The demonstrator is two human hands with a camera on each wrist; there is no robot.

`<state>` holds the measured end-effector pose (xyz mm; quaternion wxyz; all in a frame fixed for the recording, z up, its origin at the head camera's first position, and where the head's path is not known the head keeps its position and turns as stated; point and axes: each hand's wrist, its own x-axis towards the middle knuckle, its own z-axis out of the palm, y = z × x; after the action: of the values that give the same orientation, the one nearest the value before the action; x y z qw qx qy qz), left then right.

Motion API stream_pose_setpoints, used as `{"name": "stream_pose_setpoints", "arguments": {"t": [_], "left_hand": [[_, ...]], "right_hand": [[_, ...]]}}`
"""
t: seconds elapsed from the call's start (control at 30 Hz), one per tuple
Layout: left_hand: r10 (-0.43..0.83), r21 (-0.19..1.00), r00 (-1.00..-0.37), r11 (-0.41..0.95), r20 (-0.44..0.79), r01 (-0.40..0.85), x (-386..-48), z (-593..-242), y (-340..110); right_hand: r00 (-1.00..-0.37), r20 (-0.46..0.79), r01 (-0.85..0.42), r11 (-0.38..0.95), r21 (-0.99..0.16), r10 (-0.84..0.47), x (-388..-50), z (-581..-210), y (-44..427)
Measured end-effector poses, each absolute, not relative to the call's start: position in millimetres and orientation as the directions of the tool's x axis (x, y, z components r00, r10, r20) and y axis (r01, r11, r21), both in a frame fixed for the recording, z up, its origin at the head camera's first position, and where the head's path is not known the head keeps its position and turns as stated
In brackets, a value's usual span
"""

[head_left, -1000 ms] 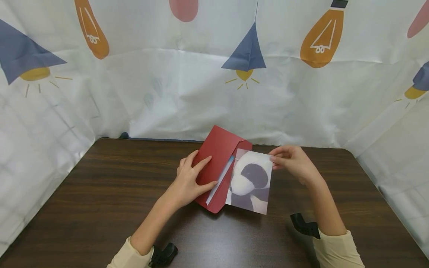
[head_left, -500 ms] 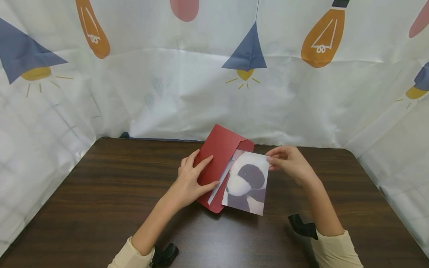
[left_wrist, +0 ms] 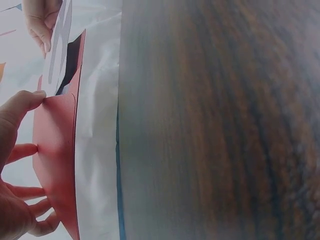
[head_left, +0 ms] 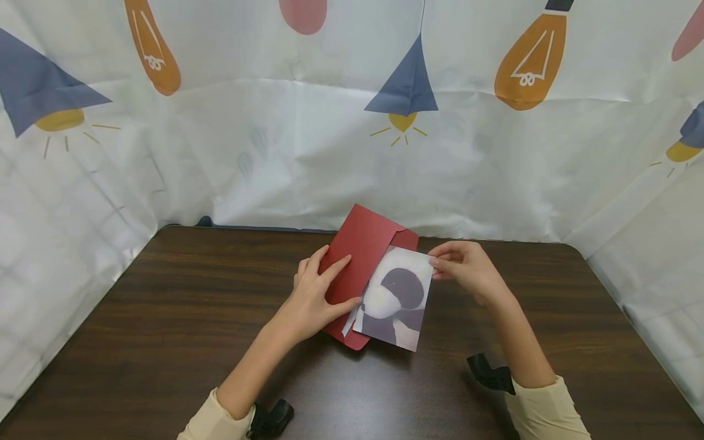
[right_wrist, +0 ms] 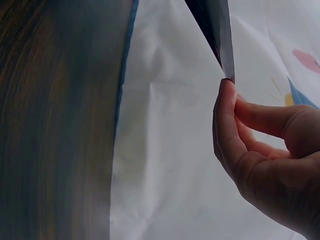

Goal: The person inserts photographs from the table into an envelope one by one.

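Observation:
A red envelope (head_left: 360, 241) lies slantwise on the dark table, its opening on the right side. My left hand (head_left: 309, 299) rests on it with fingers spread; in the left wrist view the thumb (left_wrist: 27, 101) touches the edge of the opening. My right hand (head_left: 467, 269) pinches the upper right corner of a photo print (head_left: 395, 299) showing a grey and white, panda-like figure. The photo's left edge overlaps the envelope's opening; how far it sits inside I cannot tell. A pale strip of paper (head_left: 349, 324) shows in the opening beside the photo.
The brown wood-grain table (head_left: 181, 305) reaches back to a white curtain (head_left: 247, 153) printed with lamps and bulbs. Black wrist mounts (head_left: 271, 419) stick out from both cream sleeves.
My right hand has moved left with the photo, which now covers more of the envelope's opening and most of the pale paper. My left hand and the envelope have hardly shifted.

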<state>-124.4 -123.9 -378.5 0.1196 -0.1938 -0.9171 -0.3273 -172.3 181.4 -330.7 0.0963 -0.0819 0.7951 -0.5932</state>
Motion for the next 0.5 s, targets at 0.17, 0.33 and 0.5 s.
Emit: {"name": "stream_pose_setpoints", "arguments": {"t": [0.17,0.33,0.5], "left_hand": [[0.279,0.554,-0.894,0.708,0.35,0.438,-124.4,-379.2,-123.0],[0.278,0.559,-0.899,0.709,0.338,0.429,-124.0,-379.2,-122.8],[0.279,0.556,-0.898,0.711,0.34,0.431,-123.9,-379.4,-122.2]], "right_hand": [[-0.972,-0.059,-0.005,0.273,-0.962,-0.226,-171.6,-331.0,177.7],[-0.974,-0.068,0.01,0.261,-0.965,-0.218,-172.1,-333.8,173.9],[-0.972,-0.086,0.03,0.25,-0.968,-0.217,-172.6,-335.5,171.9]]}}
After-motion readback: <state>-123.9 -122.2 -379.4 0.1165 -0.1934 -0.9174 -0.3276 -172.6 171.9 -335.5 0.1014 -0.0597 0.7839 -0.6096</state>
